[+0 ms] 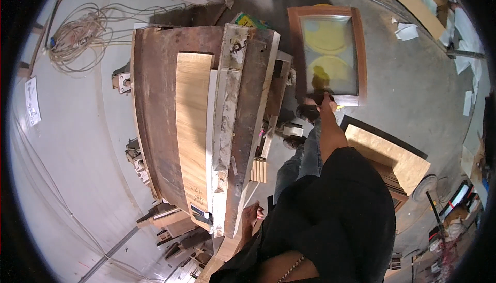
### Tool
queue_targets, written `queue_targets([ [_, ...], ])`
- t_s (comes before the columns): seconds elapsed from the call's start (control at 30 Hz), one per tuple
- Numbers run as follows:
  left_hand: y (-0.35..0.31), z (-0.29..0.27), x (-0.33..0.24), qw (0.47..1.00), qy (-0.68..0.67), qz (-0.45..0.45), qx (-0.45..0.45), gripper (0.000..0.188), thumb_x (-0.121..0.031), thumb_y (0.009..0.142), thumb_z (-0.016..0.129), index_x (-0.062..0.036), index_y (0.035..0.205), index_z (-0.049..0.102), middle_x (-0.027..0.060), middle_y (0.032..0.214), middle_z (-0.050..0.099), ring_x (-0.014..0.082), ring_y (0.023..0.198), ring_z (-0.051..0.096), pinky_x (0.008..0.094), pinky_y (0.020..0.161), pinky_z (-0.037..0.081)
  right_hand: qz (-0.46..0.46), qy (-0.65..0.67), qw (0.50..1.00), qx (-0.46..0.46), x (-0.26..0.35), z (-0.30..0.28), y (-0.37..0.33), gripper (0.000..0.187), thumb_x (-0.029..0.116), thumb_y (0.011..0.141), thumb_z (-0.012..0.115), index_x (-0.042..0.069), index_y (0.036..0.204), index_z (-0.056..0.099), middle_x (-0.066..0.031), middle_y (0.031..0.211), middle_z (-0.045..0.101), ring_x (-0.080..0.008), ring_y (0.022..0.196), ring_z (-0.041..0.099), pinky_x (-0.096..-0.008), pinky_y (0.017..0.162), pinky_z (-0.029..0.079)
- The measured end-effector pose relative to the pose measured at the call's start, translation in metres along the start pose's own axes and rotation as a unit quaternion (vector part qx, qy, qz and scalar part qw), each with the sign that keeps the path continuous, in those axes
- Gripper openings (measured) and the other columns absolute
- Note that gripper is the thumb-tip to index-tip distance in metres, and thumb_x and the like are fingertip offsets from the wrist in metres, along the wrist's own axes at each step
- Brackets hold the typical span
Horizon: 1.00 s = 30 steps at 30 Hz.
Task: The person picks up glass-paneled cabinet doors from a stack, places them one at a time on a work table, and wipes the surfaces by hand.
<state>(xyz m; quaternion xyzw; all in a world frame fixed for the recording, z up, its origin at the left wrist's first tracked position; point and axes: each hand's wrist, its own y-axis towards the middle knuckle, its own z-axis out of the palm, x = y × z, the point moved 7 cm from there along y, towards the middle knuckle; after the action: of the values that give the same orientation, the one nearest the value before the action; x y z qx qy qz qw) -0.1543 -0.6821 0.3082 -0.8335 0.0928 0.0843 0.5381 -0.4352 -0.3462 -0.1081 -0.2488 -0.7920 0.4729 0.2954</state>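
Observation:
A wood-framed glass panel [362,50] is raised in front of me, over the floor on the right of the bench. Yellow round shapes show through its glass. My right hand [326,103] is closed on the near edge of that frame; its fingers are partly hidden. My left hand [252,216] hangs low beside the near end of the bench, fingers loosely bent and apart, with nothing visible in it. On the brown, worn workbench [157,102] lies a long light-wood board [192,112] with handwritten marks, next to a white-edged strip [211,128].
A light-wood panel [387,151] leans over a stack at my right. Coiled cable [77,40] lies on the floor at the far left. An open cardboard box [421,6] stands at the far right. Wood offcuts [173,221] pile up near the bench's near-left corner.

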Motion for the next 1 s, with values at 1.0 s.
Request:
queue_targets([
  [1.0, 0.074, -0.216, -0.019, 0.87, -0.354, 0.334, 0.084, 0.043, -0.038, 0.097, 0.046, 0.0007, 0.109, 0.061, 0.0037, 0.074, 0.059, 0.0119, 0.07, 0.06, 0.026, 0.069, 0.048, -0.691, -0.277, 0.653, 0.138, 0.137, -0.265, -0.769, 0.024, 0.013, 0.076, 0.064, -0.002, 0.094, 0.064, -0.0105, 0.073, 0.065, -0.0172, 0.056, 0.058, -0.0296, 0.05, 0.043],
])
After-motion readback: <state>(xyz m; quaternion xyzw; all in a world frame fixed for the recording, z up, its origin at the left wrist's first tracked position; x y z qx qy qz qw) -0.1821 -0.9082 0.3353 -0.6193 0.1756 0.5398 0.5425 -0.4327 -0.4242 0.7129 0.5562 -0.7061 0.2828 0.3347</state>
